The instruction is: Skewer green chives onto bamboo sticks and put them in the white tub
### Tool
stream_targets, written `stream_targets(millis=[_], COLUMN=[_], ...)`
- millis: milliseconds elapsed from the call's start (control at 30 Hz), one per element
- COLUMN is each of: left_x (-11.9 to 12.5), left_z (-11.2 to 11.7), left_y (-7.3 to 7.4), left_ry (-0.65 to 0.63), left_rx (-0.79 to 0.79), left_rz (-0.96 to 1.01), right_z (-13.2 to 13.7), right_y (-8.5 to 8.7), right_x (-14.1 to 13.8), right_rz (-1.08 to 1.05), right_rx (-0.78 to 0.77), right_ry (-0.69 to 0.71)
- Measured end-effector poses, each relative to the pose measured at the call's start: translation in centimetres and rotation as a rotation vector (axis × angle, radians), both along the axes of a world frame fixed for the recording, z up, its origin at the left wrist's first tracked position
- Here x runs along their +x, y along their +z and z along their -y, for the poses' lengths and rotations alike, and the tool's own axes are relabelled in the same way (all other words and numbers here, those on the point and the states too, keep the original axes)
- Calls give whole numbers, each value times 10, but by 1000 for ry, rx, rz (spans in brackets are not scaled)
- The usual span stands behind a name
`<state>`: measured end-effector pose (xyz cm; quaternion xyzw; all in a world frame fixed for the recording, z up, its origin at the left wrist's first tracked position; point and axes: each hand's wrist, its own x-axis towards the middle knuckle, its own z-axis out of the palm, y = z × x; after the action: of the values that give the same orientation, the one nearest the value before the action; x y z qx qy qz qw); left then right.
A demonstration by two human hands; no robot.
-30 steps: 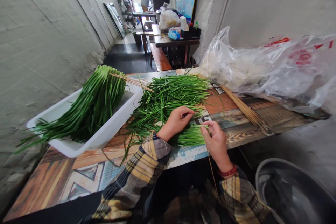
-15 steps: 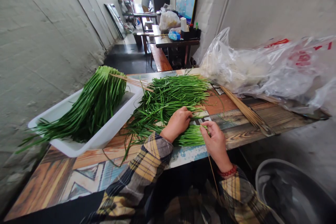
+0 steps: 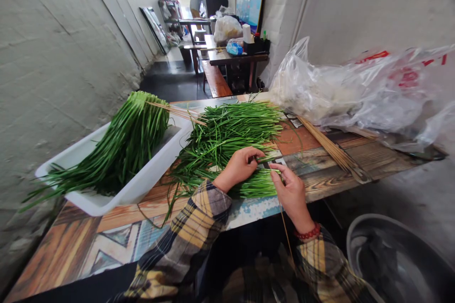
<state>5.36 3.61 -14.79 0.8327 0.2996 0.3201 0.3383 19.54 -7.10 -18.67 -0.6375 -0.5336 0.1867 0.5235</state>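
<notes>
My left hand (image 3: 242, 166) is closed in a pinch at the cut ends of some garlic chives; the exact stalks in its fingers are partly hidden. Close by, my right hand (image 3: 290, 190) grips a thin bamboo skewer (image 3: 286, 234) that slants down towards my lap. A small bunch of chives (image 3: 258, 184) lies between and under both hands at the table's near edge. Beyond it spreads a larger pile of garlic chives (image 3: 238, 125), white ends to the right. At left, a white plastic tray (image 3: 142, 189) holds chives (image 3: 131, 137) threaded on several skewers (image 3: 181, 112).
Loose bamboo skewers (image 3: 323, 144) lie on the patterned wooden table (image 3: 71, 236) at right. Clear plastic bags (image 3: 355, 90) stand behind them. A grey bucket (image 3: 391, 255) is below on the right. Farther off are a dark table (image 3: 231, 59), a bench (image 3: 216, 78) and a person (image 3: 195, 4).
My left hand has shifted slightly, its thumb and forefinger now reaching out more over the stalk ends. The right hand stays nearly in place with the skewer.
</notes>
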Motion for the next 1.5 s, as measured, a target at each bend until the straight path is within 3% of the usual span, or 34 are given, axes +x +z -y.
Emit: stream_targets(millis=[267, 1500], left_x=[0, -1], left_z=[3, 6], left_y=[2, 4], left_ry=[-79, -125], left_rx=[-91, 21], left_rz=[-11, -26], right_z=[1, 1], right_y=[-1, 0], right_x=[-1, 1], right_rz=[-17, 12], right_rx=[1, -8], right_ry=[-6, -12])
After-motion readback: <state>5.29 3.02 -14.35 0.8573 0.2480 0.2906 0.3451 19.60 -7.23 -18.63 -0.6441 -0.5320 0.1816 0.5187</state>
